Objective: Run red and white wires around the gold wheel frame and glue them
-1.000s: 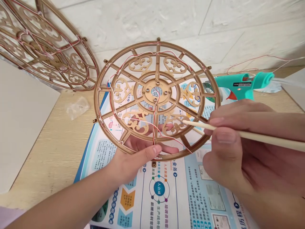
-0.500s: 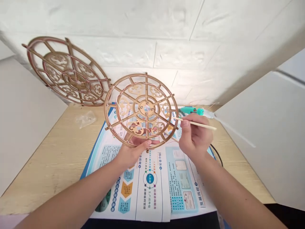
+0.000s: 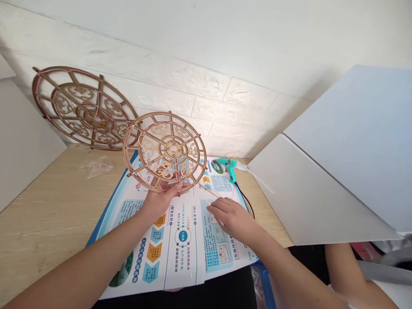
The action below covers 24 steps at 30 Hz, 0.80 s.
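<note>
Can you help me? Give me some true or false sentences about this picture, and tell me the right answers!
1. The left hand holds the round wooden wheel. True.
2. The right hand holds the teal glue gun. False: it holds nothing, and the glue gun lies beyond it.
3. A second wooden wheel leans against the white wall. True.
4. The left hand holds a thin stick. False: the thin wooden stick is beyond the right hand, not in the left.
</note>
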Tool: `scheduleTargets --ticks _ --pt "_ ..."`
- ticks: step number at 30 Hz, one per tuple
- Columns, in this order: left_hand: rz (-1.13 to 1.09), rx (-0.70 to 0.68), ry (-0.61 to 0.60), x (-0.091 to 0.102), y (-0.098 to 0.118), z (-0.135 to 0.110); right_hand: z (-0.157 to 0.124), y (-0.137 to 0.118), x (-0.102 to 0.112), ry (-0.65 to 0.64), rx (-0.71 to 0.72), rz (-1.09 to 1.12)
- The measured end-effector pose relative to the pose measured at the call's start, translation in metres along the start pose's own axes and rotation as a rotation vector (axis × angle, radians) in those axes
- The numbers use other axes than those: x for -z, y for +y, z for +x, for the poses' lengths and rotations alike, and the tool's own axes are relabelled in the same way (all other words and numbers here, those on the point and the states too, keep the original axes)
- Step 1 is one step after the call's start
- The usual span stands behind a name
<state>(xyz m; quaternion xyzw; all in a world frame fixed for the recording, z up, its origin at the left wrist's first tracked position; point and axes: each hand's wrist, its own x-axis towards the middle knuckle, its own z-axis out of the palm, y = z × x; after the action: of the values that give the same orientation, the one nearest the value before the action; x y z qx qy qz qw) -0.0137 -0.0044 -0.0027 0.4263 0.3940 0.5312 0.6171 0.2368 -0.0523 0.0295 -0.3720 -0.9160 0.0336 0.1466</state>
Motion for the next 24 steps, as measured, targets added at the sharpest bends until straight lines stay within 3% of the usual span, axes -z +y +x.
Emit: scheduleTargets --ticks 3,6,11,14,20,24 --pt "-0.025 0.008 0.013 -0.001 0.000 0.000 -0.019 0.006 -0.015 -0.034 -0.080 -0.001" --pt "-0.048 0.021 0.014 0.000 -0.003 0.001 -0.027 0.019 -0.015 -0.013 -0.216 0.045" --pt "-0.078 0.038 0.013 0.001 -0.004 0.001 -0.020 0.069 -0.001 0.274 -0.760 0.042" --pt "-0.073 0.045 0.002 0.000 -0.002 0.000 -0.001 0.102 0.000 0.302 -0.980 0.110" --pt "-0.064 0.045 0.022 -0.001 0.000 0.000 0.037 0.136 -0.013 0.159 -1.118 0.327" --pt "-0.031 0.072 0.042 -0.001 0.001 0.000 0.034 0.144 -0.015 0.225 -1.099 0.433"
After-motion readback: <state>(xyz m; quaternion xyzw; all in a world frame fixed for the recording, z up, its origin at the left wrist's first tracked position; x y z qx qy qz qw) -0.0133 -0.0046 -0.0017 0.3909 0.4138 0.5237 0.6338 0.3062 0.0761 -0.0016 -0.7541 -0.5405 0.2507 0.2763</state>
